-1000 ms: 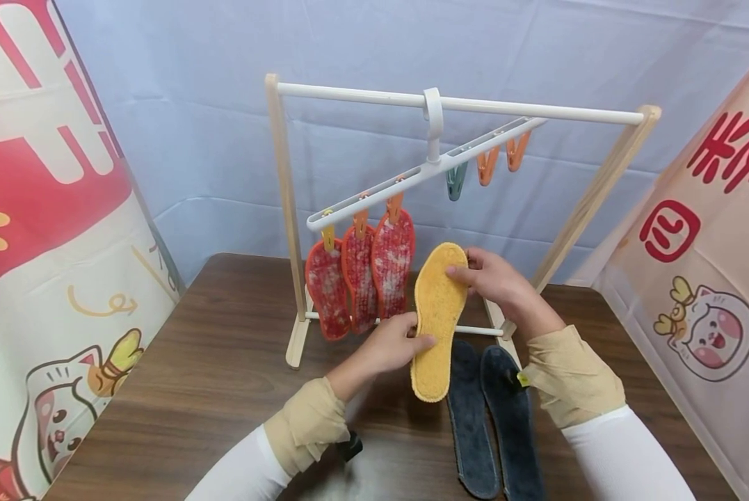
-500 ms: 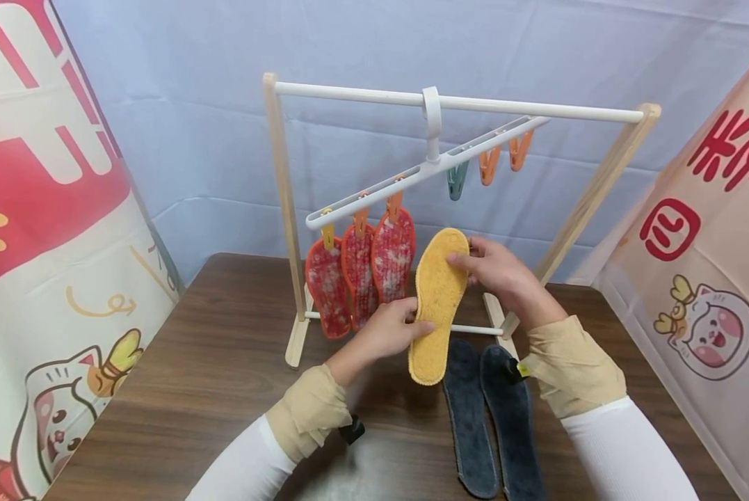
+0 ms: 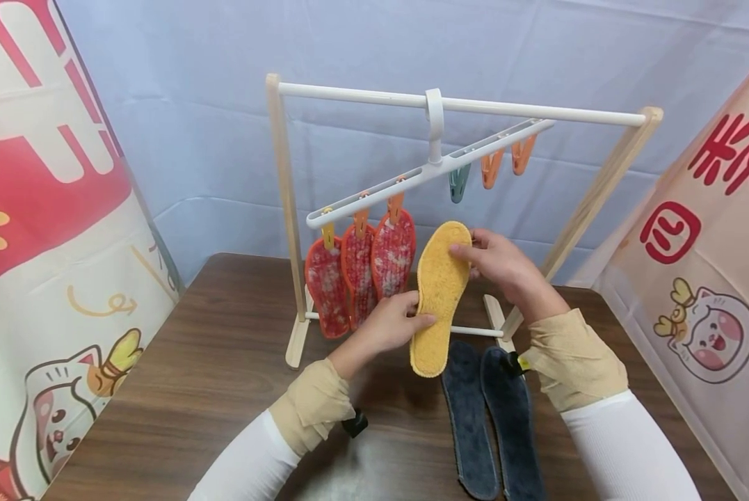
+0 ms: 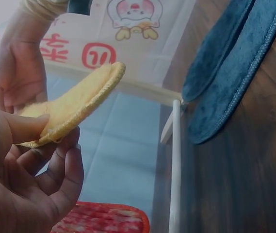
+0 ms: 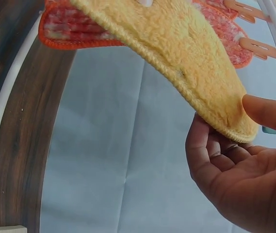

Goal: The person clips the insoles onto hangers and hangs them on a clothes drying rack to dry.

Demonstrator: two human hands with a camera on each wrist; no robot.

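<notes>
Both hands hold a yellow fuzzy insole (image 3: pixel 441 299) upright in front of the drying rack. The left hand (image 3: pixel 394 323) pinches its left edge below the middle, thumb on the fleecy face. At the upper right edge the right hand (image 3: pixel 499 259) grips it, thumb on the face and fingers curled behind, as the right wrist view shows. Several clips hang from a white hanger bar (image 3: pixel 374 191). Three red insoles (image 3: pixel 393 254) dangle from a yellow clip (image 3: pixel 328 236) and two orange ones. On the bar's right half, a green clip (image 3: pixel 458 184) and two orange clips (image 3: pixel 492 169) hold nothing.
The wooden rack's white top rail (image 3: pixel 537 110) carries the hanger. Two dark blue-grey insoles (image 3: pixel 471 424) lie side by side on the brown wooden table (image 3: pixel 224 362), below the right forearm. Printed cloths stand at both sides, and a pale sheet (image 3: pixel 192 125) hangs behind.
Both hands have raised the yellow insole, its top edge now nearer the hanger bar. The hanger's right end and its clips have shifted slightly right. The red and dark insoles stay where they were.
</notes>
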